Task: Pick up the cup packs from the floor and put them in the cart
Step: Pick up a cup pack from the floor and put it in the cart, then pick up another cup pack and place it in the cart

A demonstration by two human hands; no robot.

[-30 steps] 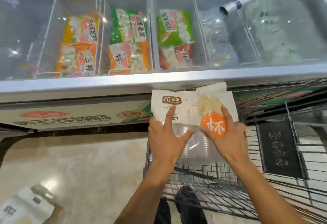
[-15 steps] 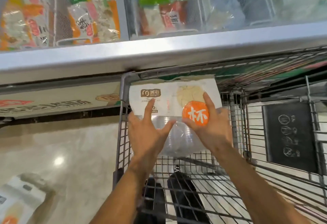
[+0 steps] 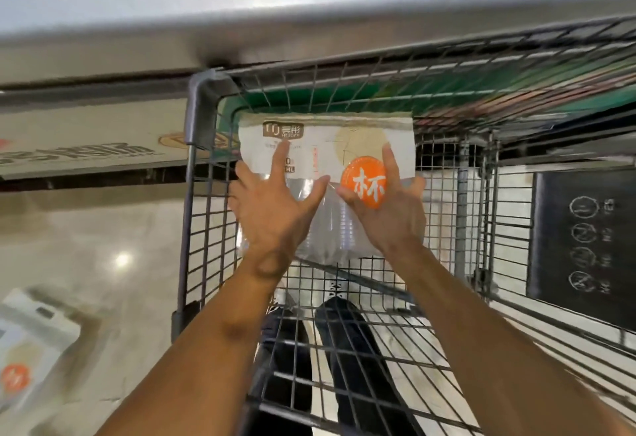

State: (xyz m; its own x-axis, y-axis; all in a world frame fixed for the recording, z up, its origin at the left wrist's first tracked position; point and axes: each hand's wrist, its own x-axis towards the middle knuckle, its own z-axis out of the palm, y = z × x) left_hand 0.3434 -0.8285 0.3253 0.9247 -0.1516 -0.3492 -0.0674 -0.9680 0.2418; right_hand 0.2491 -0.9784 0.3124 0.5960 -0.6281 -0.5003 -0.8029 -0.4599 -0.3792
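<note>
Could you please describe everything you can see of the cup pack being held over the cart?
The cup pack is a soft plastic bag: its upper part is white and printed, with a brown logo, a beige circle and an orange round label with a white character; its lower part is clear, showing stacked transparent cups. It is held flat-faced towards the camera inside the wire cart, near its far left corner. The left hand and right hand press on its front, fingers spread.

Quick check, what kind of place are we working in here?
Most likely a supermarket aisle: a wire shopping cart, a steel-edged chest freezer just beyond it, and retail cup packs, one held, one on the polished floor.
</note>
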